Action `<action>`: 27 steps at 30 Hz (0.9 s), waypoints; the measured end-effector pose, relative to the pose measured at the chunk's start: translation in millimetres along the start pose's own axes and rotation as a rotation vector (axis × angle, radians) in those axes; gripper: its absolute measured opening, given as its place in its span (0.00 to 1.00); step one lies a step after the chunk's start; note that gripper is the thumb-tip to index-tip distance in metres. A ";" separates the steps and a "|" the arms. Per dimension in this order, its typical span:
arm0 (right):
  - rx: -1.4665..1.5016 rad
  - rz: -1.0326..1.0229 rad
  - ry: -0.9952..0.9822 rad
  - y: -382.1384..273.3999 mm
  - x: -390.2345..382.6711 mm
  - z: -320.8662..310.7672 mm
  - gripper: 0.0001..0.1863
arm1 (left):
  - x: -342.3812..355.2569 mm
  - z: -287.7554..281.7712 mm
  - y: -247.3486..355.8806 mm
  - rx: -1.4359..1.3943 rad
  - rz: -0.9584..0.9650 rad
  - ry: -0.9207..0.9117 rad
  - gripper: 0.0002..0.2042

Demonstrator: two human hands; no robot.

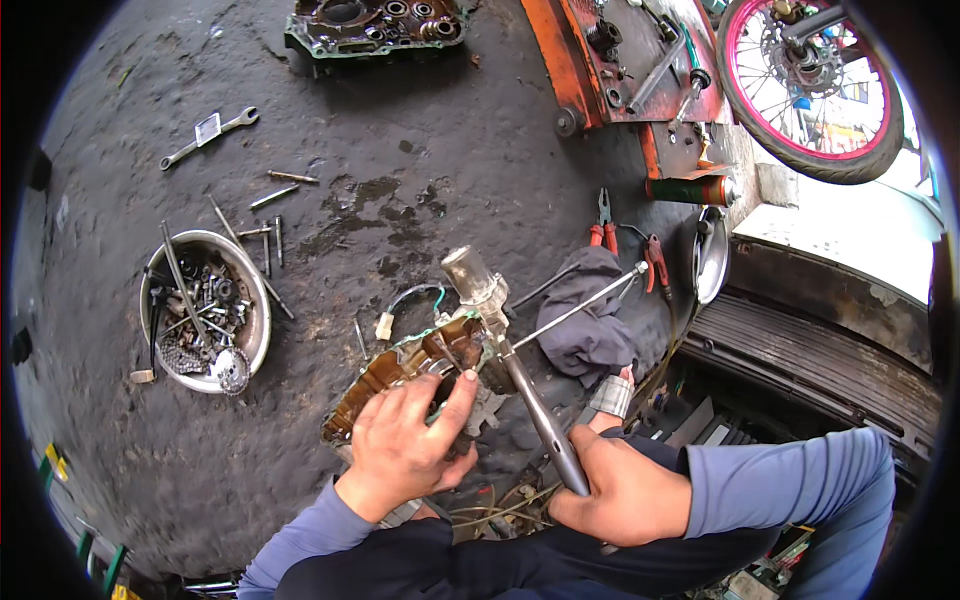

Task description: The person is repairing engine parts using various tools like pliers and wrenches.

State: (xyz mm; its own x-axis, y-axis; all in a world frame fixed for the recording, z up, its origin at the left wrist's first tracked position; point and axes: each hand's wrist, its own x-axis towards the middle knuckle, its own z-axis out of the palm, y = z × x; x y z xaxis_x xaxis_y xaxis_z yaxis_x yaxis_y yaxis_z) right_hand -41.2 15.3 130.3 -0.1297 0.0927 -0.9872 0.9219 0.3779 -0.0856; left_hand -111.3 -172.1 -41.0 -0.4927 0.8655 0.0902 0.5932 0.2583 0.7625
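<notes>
My right hand (620, 485) is closed round the shaft of a hammer (535, 400), whose worn metal head (470, 280) is raised over an oily engine casing (365, 405). My left hand (410, 440) grips the casing's near part, index finger extended toward its inner bore beside the hammer shaft. A short wire with a white connector (383, 325) lies behind the casing. To the right, a crumpled grey rag (585, 325) has a long thin metal rod (575, 310) across it. Pliers (605, 215) and a red-handled tool (657, 265) lie near the rag.
On the left stand a bowl of small parts (260, 310) and a wrench (205, 140) among loose bolts. Another casing (375, 30) is behind. An orange stand (560, 60), spray can (690, 190) and pink-rimmed wheel (810, 140) occupy the right rear; a dark ledge (800, 360) is at right.
</notes>
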 end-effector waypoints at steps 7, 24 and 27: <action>0.061 -0.039 -0.047 28.7 7.3 8.2 0.26 | 3.5 -1.5 1.3 0.031 0.043 -0.031 0.40; -0.266 -0.507 0.241 153.7 89.5 38.0 0.33 | 3.8 -2.2 2.2 0.046 0.049 -0.032 0.41; -0.496 -0.652 0.495 168.2 152.8 16.2 0.35 | 9.0 -9.1 -3.5 0.009 0.045 -0.006 0.37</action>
State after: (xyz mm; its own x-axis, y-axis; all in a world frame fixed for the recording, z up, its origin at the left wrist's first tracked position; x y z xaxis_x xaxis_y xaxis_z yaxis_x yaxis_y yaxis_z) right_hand 100.0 78.1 -37.1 -0.8075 0.0625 -0.5865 0.3689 0.8294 -0.4196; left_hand -123.6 -169.1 -37.0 -0.4613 0.8790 0.1205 0.6204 0.2225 0.7521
